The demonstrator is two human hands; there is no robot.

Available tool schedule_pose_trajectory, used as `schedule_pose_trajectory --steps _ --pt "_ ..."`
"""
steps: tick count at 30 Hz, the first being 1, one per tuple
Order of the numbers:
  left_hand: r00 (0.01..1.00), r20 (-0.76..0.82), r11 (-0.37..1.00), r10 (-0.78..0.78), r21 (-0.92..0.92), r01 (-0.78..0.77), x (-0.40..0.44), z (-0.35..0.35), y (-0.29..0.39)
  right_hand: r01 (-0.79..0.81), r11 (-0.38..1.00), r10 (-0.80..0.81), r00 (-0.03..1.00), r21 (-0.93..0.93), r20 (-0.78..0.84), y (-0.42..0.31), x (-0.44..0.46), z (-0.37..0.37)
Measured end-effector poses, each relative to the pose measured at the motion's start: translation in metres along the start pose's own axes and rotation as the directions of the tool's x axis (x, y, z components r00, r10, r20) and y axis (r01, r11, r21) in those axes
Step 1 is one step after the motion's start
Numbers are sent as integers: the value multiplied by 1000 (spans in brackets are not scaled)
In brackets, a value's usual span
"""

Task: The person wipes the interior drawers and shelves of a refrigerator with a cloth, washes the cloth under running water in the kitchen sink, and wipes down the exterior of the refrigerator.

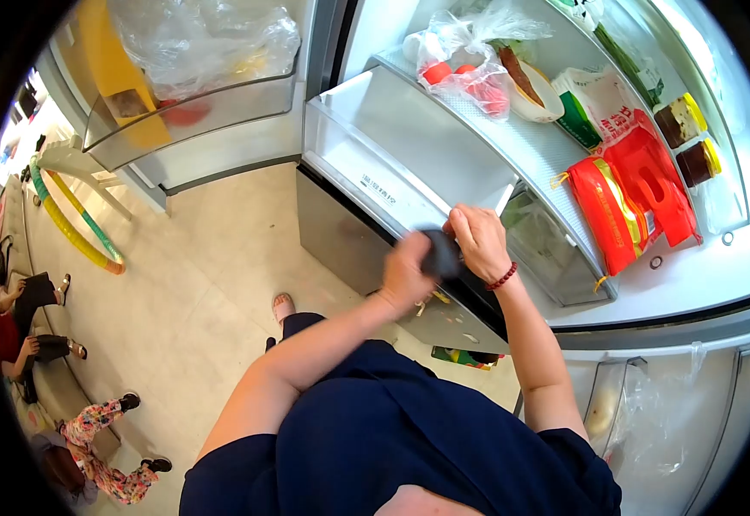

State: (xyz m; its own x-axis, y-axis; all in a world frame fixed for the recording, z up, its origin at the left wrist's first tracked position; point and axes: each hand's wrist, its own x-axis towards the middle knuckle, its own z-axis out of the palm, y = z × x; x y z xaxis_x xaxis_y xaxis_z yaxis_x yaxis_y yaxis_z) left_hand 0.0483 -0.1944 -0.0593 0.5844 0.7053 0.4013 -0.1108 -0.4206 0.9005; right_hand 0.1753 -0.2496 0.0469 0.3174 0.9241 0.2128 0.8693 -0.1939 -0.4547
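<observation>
My left hand (pixel 408 273) is closed around a dark, rounded object (pixel 440 253), which is smeared by motion so its kind does not show. Close beside it, my right hand (pixel 480 244) has curled fingers and wears a red bead bracelet on the wrist. The right fingers are at the object's edge, above the corner of the pulled-out fridge drawer (pixel 375 185); what they grip is hidden. Inside, the white drawer bears printed characters on its front strip. Small light scraps (pixel 431 303) show just below my left hand.
Above the drawer, a fridge shelf (pixel 547 163) holds a bag of tomatoes (pixel 470 82), a bowl (pixel 537 95) and red packages (pixel 624 202). Jars (pixel 681 120) stand in a curved rack. Both fridge doors are open. People sit on a sofa (pixel 65 378) at left, near hoops (pixel 78 219).
</observation>
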Motion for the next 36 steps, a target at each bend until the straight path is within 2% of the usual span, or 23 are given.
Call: schedule_pose_trajectory --steps 2,5,8,10,11,12,13,14,16,18,20,22,24,25,26,28,31,32,33,34,36 --pt "968 244 996 -53 -58 69 -31 33 -2 10 1000 -10 1000 -7 7 -6 0 -4" --pt "891 441 981 -111 -97 170 -37 32 -15 27 1000 -27 1000 -3 -8 -4 -1 -3" --pt "941 211 933 -266 -188 306 -29 -2 -39 37 999 -37 999 -5 -20 -2 3 0" --pt "943 -47 907 -331 -293 303 -9 -40 -59 16 1000 -17 1000 -10 -18 -3 1 0" --pt "877 -164 843 -452 -398 361 11 -62 -58 12 1000 -12 1000 -12 -12 -2 0 0" --pt "809 -270 830 -522 -381 408 32 -81 -63 10 1000 -10 1000 -14 -9 -2 3 0" --pt "827 -431 909 -361 -361 208 53 -94 -75 10 1000 -10 1000 -19 -1 -2 2 0" --pt "770 -466 868 -435 -445 220 68 -102 -65 10 1000 -10 1000 -23 3 -3 2 -1" --pt "760 -438 855 -480 -425 295 75 -87 -69 15 999 -15 1000 -33 9 -6 3 -2" --pt "822 -417 884 -389 -421 204 56 -45 -49 21 999 -21 1000 -30 11 -6 6 0" --pt "918 -382 984 -109 -174 44 31 -18 -38 28 999 -28 1000 -26 8 -6 7 0" --pt "965 -254 968 -65 -251 -1 18 -4 -26 39 999 -39 999 -22 0 -8 5 -1" --pt "991 -134 992 22 -117 -38 9 -9 -15 20 1000 -20 1000 -11 7 -6 3 -2" --pt "999 -17 994 39 -100 -40 6 -13 -11 15 1000 -15 1000 -7 8 -4 3 -2" --pt "995 102 994 11 -108 0 1 -15 -10 13 1000 -13 1000 -2 8 -3 3 -3" --pt "976 218 996 -26 -77 44 -5 -19 -17 9 1000 -9 1000 15 13 -1 2 -2" --pt "993 29 940 -111 -320 114 -3 -35 -19 13 1000 -14 999 29 35 -2 1 -9" --pt "980 50 868 -195 -456 196 2 -45 -14 17 999 -18 999 41 44 -4 -1 -9" --pt "959 82 769 -273 -580 268 6 -55 -8 -16 997 24 994 78 -104 -10 -7 -7" --pt "933 121 648 -338 -690 324 15 -67 6 77 995 -64 982 65 -178 -19 -15 -11" --pt "938 167 597 -303 -734 323 33 -86 38 256 966 -239 921 17 -309 -38 -24 -29"
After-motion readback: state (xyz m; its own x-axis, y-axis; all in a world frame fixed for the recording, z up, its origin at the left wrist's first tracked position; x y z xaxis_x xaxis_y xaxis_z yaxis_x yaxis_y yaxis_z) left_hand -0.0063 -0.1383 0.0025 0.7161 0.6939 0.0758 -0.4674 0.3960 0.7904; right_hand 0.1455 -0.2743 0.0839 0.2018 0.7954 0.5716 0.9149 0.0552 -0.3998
